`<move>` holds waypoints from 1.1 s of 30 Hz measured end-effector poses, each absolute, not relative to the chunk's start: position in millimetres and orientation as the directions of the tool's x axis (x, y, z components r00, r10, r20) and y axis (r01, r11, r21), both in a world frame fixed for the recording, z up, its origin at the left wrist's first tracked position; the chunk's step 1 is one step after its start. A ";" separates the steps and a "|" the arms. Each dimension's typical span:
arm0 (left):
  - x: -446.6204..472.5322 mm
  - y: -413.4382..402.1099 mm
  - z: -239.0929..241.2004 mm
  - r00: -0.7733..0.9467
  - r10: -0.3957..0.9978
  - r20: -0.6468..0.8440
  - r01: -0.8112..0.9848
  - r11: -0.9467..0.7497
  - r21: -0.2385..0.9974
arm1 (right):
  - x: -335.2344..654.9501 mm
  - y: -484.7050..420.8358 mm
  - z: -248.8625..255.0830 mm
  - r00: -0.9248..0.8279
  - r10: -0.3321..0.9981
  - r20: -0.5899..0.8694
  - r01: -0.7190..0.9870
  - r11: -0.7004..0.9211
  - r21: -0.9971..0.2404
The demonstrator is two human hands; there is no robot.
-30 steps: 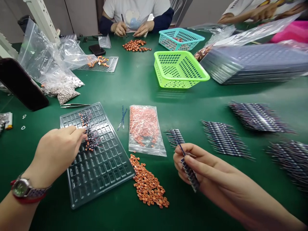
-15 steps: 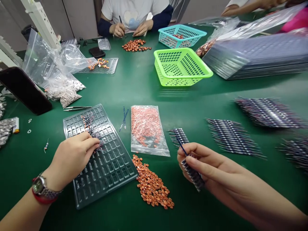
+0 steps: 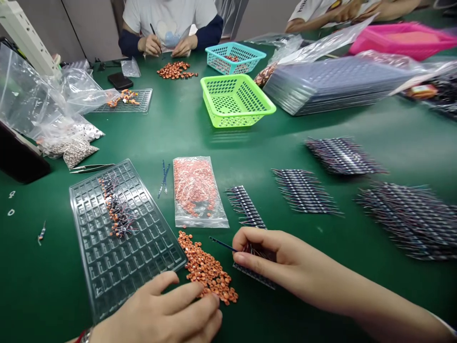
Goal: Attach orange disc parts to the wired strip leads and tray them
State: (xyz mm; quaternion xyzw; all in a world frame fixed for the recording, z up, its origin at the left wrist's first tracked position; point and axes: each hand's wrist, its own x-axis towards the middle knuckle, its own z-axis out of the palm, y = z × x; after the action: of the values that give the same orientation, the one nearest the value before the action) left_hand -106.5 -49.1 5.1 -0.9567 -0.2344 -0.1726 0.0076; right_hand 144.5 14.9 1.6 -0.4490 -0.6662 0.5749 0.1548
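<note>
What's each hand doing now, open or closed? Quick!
Left hand: loosely open, over the orange pieces.
Right hand: closed, holding a thin dark blue strip.

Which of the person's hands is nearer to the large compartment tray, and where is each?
Left. The left hand is at the large compartment tray's near edge, partly hiding it; the right hand is farther off, to the right, past the loose orange pieces.

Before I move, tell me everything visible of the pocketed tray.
The tray looks like clear, glossy plastic, rectangular, with rows of small pockets. It lies flat, slanted, on the green table, left of the bag of orange pieces. Wired parts with orange ends lie clumped on it. The left hand hides part of its near edge; contact cannot be told.
</note>
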 end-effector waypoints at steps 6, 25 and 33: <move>-116.2 -51.6 -7.4 0.884 0.415 0.215 0.439 -0.895 -0.078 | 145.5 8.6 -2.1 -0.585 0.755 -0.297 0.499 0.047 -0.865; -76.9 -40.9 -5.4 0.871 0.482 0.097 0.491 -0.859 -0.145 | 156.7 4.9 -6.5 -0.425 0.873 -0.238 0.229 -0.151 -0.962; -82.3 -44.4 -14.5 0.850 0.401 0.341 0.448 -0.891 -0.070 | 165.8 9.0 -7.6 -0.459 0.836 -0.301 0.251 -0.203 -0.947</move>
State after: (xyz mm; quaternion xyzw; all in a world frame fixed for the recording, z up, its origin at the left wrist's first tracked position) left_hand -82.3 -44.4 -14.5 -0.9590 -0.2214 -0.1607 0.0734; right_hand 165.8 9.0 -7.6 -0.4638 -0.5860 0.6214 0.2354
